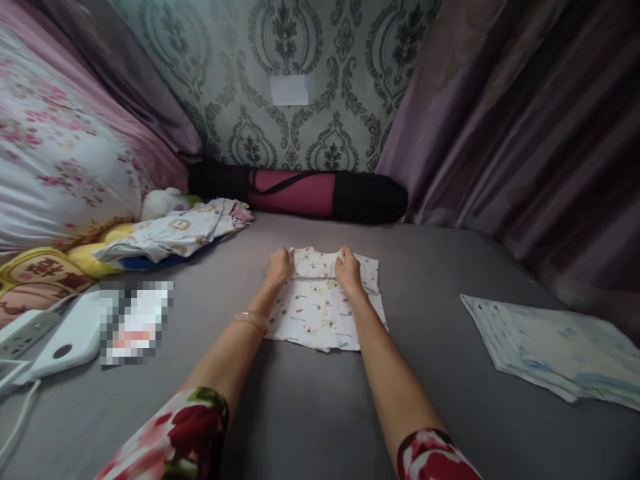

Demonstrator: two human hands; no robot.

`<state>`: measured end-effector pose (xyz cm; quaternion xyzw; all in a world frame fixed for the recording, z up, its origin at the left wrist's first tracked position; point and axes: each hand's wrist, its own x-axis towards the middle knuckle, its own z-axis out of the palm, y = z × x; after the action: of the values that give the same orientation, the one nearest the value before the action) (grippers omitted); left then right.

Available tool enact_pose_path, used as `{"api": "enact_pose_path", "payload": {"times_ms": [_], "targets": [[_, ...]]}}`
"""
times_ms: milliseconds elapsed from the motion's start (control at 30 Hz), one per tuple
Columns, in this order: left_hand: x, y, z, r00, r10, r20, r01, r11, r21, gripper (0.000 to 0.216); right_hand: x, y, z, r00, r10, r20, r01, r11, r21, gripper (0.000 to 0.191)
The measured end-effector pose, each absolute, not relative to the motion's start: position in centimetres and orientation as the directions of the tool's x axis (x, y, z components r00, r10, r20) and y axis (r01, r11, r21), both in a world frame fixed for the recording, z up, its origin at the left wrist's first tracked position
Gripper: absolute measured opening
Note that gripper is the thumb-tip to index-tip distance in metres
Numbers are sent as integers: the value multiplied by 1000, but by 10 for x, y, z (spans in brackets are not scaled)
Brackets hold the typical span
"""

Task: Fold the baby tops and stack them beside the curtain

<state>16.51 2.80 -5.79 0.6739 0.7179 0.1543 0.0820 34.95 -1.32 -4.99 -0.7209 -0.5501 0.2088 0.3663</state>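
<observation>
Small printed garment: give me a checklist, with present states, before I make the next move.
1. Left hand gripping the small printed garment near its far left corner: ok.
2. Right hand pinching its far edge, right of the middle: ok.
3. Garment smooth throughout: not ok; a fold line runs across it between the hands.
4. Garment apart from the folded cloths on the right: ok, bare grey sheet lies between.
5. Garment apart from the white device on the left: ok.
6. Underside free of creases: cannot tell; it is hidden.
</observation>
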Motion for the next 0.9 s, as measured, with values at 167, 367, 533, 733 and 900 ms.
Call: {"api": "enact_pose_path", "payload": {"times_ms": [167,367,533,733,900], "targets": [[162,31,-66,-37,986,163,972,-2,234,38,344,-28,-47,290,952,99,792,-181,-583,56],[140,41,-56,4,995,102,964,-31,264,31,346,-32,-47,324,924,202,872,-209,-442,47],[154,22,-43,140,958,249,935,-210,284,31,337,-26,-52,122,956,267,922,-9,-386,45],[183,-3,-67,386,909,158,887,-413,205,48,317,-33,-65,-22,979,203,944,87,-319,50],[175,1,-78,333,937,110,923,-347,166,62,314,-37,-67,20,985,170,958,30,-285,53]]}}
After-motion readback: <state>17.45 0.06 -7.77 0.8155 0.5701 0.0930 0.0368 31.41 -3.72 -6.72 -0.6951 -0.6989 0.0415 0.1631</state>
